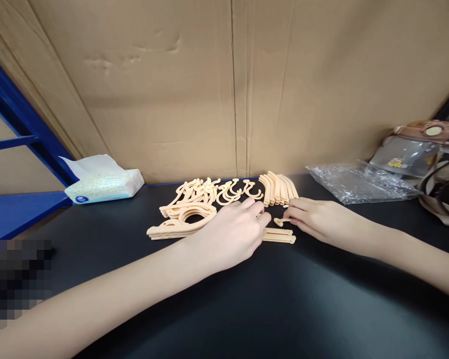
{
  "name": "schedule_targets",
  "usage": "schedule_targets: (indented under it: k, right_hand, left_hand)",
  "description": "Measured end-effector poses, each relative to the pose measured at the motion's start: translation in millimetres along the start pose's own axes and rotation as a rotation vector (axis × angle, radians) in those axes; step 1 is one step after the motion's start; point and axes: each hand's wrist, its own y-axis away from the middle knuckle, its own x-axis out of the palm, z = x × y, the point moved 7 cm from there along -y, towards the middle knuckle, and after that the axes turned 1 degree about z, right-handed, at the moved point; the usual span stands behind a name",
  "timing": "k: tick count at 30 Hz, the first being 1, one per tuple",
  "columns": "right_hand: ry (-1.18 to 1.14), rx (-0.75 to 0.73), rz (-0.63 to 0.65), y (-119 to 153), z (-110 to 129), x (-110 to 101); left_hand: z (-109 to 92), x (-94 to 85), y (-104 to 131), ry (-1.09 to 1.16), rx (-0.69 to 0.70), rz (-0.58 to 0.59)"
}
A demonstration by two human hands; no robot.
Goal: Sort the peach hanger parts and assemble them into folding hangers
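Note:
Beige plastic hanger parts lie on the black table in front of me. My right hand pinches a small hanger hook by one end. Opposite it, my left hand is curled with its fingers together; whatever it grips is hidden behind the knuckles. Under and beside the left hand are stacked hanger arms and straight hanger bars, partly covered by it. Behind the hands sit a heap of curved hanger pieces, several loose hooks and a fanned pile of slim hanger arms.
A tissue pack stands at the left near a blue frame. On the right are a crumpled clear plastic bag, a drinking bottle and a dark bag with a strap. A cardboard wall closes off the table's back.

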Motion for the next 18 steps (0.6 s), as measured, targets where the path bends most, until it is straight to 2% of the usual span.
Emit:
schedule_targets:
  k: [12, 18]
  right_hand:
    - [-0.005, 0.006, -0.007, -1.0, 0.8, -1.3]
    - [0.01, -0.001, -0.04, -0.5, 3.3, -6.9]
  left_hand:
    - [0.6, 2.3, 1.3, -0.009, 0.011, -0.047]
    - [1.7, -4.4, 1.9, -0.042, 0.016, -0.09]
